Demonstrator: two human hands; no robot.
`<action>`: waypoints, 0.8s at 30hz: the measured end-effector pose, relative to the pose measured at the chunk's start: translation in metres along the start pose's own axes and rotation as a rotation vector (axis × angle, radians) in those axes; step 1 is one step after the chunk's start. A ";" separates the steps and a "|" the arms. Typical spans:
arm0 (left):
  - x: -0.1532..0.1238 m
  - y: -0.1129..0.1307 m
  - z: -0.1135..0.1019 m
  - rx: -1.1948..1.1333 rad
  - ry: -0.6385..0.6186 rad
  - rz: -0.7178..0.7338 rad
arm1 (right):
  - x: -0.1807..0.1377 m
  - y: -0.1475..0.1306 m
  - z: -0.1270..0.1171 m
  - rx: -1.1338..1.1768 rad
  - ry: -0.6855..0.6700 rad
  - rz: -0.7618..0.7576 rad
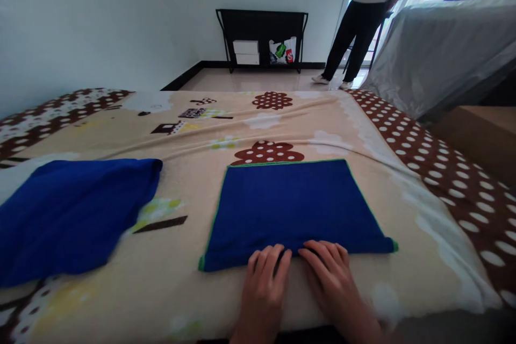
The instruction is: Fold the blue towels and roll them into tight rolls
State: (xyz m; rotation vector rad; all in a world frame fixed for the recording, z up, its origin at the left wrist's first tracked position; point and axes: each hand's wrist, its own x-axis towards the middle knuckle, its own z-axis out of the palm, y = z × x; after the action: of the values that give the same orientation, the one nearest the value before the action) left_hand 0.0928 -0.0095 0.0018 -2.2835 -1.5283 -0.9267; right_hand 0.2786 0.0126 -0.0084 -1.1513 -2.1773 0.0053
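Note:
A blue towel (288, 201) with green edging lies flat on the bed, its near edge rolled into a thin tube. My left hand (266, 279) has its fingers curled over the middle of that roll. Close beside it, my right hand (328, 274) bends its fingers over the same roll, a little further right. Both thumbs are mostly hidden behind the fingers or below the roll. Another blue cloth (76, 215), loosely spread with soft folds, rests on the bed at the left.
A beige patterned blanket (193, 172) with a brown dotted border covers the bed. Past its far edge stands a black rack (262, 24) with white boxes and a printed bag. A person (360, 21) stands at the far right, near a plastic-covered object (447, 43) and a brown box (475, 134).

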 end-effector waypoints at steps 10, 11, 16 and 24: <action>-0.040 -0.067 -0.044 0.126 -0.025 -0.100 | -0.041 0.086 -0.052 -0.162 -0.010 0.132; -0.034 -0.057 -0.039 0.121 -0.029 -0.093 | -0.035 0.074 -0.048 -0.140 -0.018 0.107; 0.007 -0.006 -0.008 0.044 -0.197 0.151 | 0.009 0.008 -0.024 -0.067 -0.277 -0.134; -0.036 -0.096 -0.044 0.258 -0.266 0.054 | -0.036 0.102 -0.056 -0.301 -0.273 0.028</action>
State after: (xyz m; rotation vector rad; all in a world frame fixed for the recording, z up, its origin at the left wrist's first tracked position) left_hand -0.0180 -0.0187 -0.0002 -2.3122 -1.5720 -0.3951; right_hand 0.3991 0.0322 -0.0154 -1.4177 -2.4624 -0.1682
